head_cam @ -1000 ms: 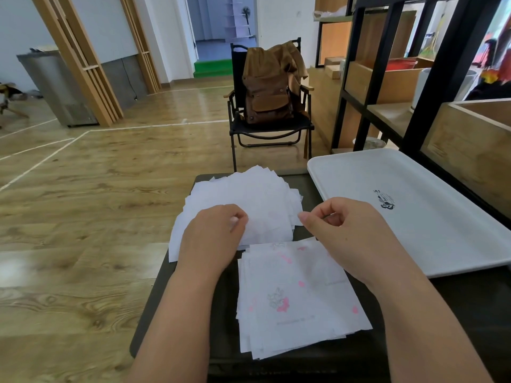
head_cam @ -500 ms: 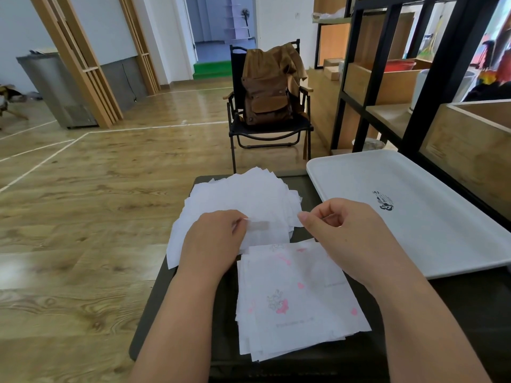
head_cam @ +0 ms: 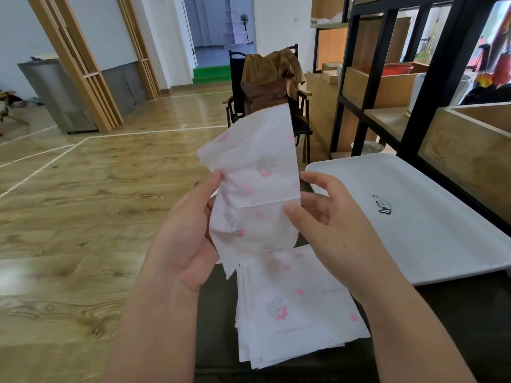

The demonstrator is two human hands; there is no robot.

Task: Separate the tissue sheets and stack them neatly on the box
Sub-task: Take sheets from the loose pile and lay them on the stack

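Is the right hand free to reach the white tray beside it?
Probably not yet: the right hand and left hand both pinch the lifted tissue. The tray lies just to its right with nothing between, so after letting go, likely yes.

A dark box (head_cam: 218,313) carries a stack of printed tissue sheets (head_cam: 293,310) and a white tray (head_cam: 431,230).

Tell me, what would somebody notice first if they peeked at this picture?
Probably the tissue sheet with pink prints, held up in the middle between the left hand and the right hand. Below it, a stack of tissue sheets lies on the dark box. A big white tray sits to the right.
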